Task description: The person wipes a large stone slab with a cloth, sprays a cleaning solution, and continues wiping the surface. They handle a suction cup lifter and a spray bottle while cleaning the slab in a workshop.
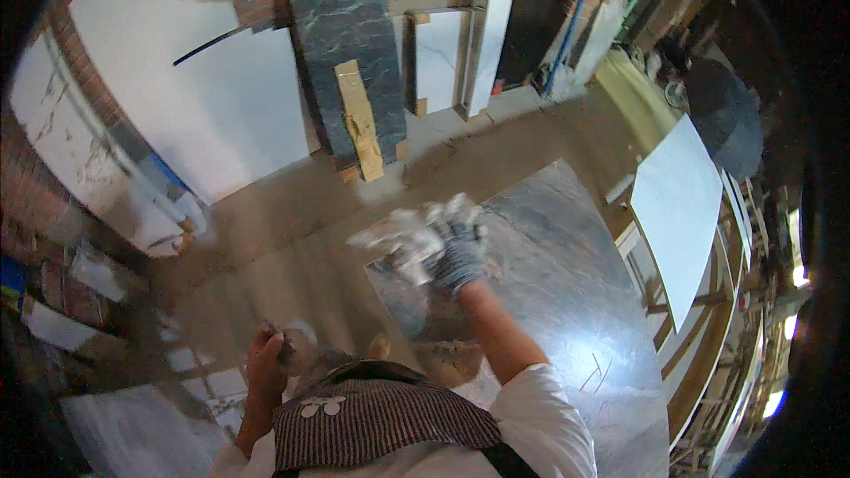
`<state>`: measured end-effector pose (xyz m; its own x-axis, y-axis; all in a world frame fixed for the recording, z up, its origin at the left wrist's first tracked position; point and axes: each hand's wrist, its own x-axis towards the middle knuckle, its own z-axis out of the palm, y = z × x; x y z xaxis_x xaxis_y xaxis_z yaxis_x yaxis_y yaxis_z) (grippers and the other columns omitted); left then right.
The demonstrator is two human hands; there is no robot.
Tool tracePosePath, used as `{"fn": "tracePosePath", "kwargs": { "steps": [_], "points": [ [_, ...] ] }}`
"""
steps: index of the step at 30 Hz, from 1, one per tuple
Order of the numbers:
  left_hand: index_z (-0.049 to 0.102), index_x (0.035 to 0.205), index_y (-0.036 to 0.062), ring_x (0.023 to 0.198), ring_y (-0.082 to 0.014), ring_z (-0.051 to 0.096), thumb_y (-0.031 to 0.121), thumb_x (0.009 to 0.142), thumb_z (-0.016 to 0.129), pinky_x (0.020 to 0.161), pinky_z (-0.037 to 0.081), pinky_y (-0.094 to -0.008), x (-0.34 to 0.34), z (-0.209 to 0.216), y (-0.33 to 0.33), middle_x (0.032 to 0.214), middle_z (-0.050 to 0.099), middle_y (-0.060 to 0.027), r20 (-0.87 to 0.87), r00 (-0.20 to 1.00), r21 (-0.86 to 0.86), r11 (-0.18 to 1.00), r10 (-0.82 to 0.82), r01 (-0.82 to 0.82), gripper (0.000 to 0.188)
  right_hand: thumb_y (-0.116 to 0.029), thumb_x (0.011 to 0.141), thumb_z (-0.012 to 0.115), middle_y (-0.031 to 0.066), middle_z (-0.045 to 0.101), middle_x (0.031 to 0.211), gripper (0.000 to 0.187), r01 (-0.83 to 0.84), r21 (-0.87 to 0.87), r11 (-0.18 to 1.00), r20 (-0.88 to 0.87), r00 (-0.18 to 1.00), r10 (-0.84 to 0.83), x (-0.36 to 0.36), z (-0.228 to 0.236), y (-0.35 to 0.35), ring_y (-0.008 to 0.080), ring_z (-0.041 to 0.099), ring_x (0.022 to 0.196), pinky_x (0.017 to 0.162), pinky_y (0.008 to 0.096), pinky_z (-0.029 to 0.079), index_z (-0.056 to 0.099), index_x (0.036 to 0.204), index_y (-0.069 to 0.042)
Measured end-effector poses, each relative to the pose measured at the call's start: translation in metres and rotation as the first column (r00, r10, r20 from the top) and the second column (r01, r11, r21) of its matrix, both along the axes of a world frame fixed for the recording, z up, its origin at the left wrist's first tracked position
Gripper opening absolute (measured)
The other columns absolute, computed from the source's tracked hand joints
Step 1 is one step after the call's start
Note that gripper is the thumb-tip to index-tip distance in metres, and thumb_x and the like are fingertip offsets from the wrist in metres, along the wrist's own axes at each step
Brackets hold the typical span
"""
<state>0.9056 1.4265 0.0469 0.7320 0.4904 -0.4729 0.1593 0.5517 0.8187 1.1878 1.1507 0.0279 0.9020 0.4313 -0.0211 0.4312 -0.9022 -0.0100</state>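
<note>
My right hand (pixel 459 257), in a grey knit glove, is closed on a crumpled whitish rag (pixel 403 239). It reaches out over the near-left part of a large grey-brown marble-patterned slab (pixel 558 248), and the rag hangs past the slab's left edge. Motion blurs the rag, so whether it touches the surface cannot be told. My left hand (pixel 266 363) is bare and held low beside my striped apron (pixel 381 412). Its fingers are closed round something small and dark, with a pale round shape (pixel 301 343) next to it; what this is I cannot make out.
A dark veined panel (pixel 341 44) leans on the brick wall, a tan cardboard-like strip (pixel 359 119) against it. Large white panels (pixel 186 80) stand at the left. A white board (pixel 677 204) leans on wooden framing at the right. Another grey slab (pixel 146 425) lies low left.
</note>
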Motion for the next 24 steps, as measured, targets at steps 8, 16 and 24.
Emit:
{"fn": "tracePosePath", "kwargs": {
  "steps": [8, 16, 24],
  "points": [
    [0.055, 0.104, 0.0057, 0.082, -0.0164, 0.055, 0.014, 0.09, 0.055, 0.071, 0.047, -0.0319, 0.099, -0.03, 0.043, 0.091, 0.055, -0.005, -0.157, 0.858, 0.589, 0.651, -0.49, 0.479, 0.016, -0.05, 0.084, 0.054, 0.0109, 0.043, 0.143, 0.064, 0.676, 0.124, 0.726, 0.21, 0.697, -0.685, 0.135, -0.05, -0.158, 0.0315, 0.045, 0.123, 0.104, 0.0437, 0.035, 0.044, 0.137, -0.014],
    [0.054, 0.097, 0.0066, 0.081, -0.015, 0.055, 0.013, 0.087, 0.059, 0.073, 0.047, -0.0329, 0.267, -0.033, 0.064, 0.088, 0.057, -0.0044, -0.083, 0.888, -0.043, 0.892, -0.453, 0.451, 0.012, -0.051, 0.073, 0.062, 0.0066, 0.041, 0.145, 0.064, 0.013, 0.048, 0.999, -0.274, 0.962, 0.0, 0.068, -0.002, -0.011, 0.0316, 0.026, 0.14, 0.104, 0.0692, 0.013, 0.054, 0.13, -0.024],
    [0.051, 0.095, 0.0085, 0.081, -0.0144, 0.053, 0.017, 0.086, 0.062, 0.073, 0.045, -0.0337, 0.377, -0.057, 0.112, 0.085, 0.053, -0.0021, -0.136, 0.801, -0.035, 0.811, -0.583, 0.584, 0.017, -0.043, 0.078, 0.062, 0.0037, 0.04, 0.145, 0.053, 0.773, -0.16, 0.614, 0.034, 0.626, -0.779, 0.277, -0.038, -0.2, 0.0261, 0.028, 0.139, 0.102, 0.0565, 0.03, 0.054, 0.128, -0.025]
  ]
}}
